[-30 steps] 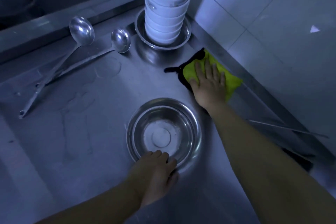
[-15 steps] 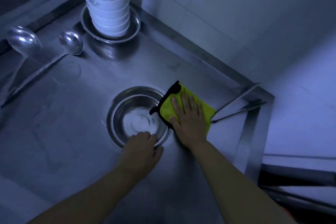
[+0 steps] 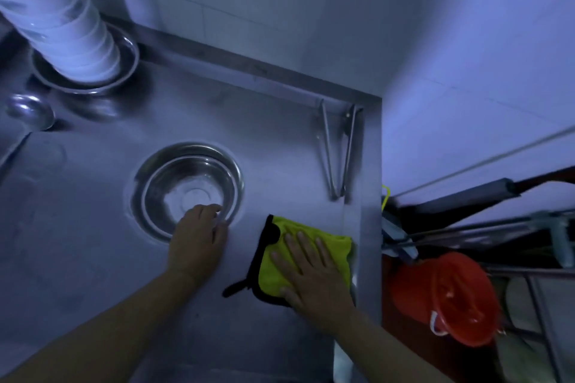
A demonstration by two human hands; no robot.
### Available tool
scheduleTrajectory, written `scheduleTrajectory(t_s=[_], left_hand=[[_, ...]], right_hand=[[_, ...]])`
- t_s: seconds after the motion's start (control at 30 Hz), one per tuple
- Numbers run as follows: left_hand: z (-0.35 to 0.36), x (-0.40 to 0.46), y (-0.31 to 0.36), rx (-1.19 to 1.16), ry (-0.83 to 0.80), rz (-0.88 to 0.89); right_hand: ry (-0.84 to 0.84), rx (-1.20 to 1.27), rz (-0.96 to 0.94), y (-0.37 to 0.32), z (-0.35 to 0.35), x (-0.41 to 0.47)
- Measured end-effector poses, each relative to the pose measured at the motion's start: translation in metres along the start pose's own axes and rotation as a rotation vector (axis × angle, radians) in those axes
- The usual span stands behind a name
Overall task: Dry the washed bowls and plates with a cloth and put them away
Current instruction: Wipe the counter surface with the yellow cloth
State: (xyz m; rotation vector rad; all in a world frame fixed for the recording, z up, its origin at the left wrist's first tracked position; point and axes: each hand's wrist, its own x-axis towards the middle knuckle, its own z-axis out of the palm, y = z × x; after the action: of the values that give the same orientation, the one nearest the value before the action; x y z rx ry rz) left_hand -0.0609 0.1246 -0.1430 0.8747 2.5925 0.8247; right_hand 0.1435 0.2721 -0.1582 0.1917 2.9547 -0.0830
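Note:
A steel bowl (image 3: 186, 177) sits upright on the steel counter (image 3: 93, 258). My left hand (image 3: 197, 236) grips its near rim, fingers curled over the edge. To its right, near the counter's right edge, lies a yellow cloth with black trim (image 3: 273, 267). My right hand (image 3: 314, 274) presses flat on it with straight fingers. A tall stack of white bowls (image 3: 59, 19) stands in another steel bowl (image 3: 124, 71) at the back left.
Metal tongs (image 3: 336, 152) lie at the counter's back right corner. A ladle (image 3: 28, 112) lies at the left edge. Beyond the counter's right edge sit a red bucket (image 3: 448, 295) and mop handles (image 3: 466, 196). A tiled wall (image 3: 280, 9) runs behind.
My right hand has slid the cloth from the back near the bowl stack toward me and to the counter's right edge. My left hand stays on the steel bowl's rim. The view has swung right.

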Motion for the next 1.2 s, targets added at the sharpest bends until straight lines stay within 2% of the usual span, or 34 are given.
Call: scheduleTrajectory(t_s=[0.1,0.33,0.43,0.67,0.83,1.07,1.2], left_hand=[[-0.004,-0.002,0.004,0.010,-0.028,0.022],[-0.006,-0.001,0.013,0.031,-0.018,0.120],[-0.002,0.000,0.019,0.025,0.007,0.138],[0.010,-0.010,0.041,0.029,-0.076,0.222],[0.020,-0.011,0.066,0.013,-0.127,0.276],[0.036,0.006,0.085,0.013,-0.130,0.253],[0.052,0.037,0.110,0.067,-0.139,0.233]], right_hand=[[-0.014,-0.032,-0.043,0.003,0.001,-0.014],[-0.062,0.013,0.127,0.005,-0.011,0.008],[-0.040,0.018,0.170,-0.012,-0.005,-0.024],[-0.091,-0.115,0.093,-0.045,-0.006,-0.130],[-0.062,-0.056,0.107,-0.015,-0.015,-0.139],[-0.062,0.072,0.191,0.062,-0.031,-0.073],[-0.122,0.061,0.220,0.095,-0.043,-0.032]])
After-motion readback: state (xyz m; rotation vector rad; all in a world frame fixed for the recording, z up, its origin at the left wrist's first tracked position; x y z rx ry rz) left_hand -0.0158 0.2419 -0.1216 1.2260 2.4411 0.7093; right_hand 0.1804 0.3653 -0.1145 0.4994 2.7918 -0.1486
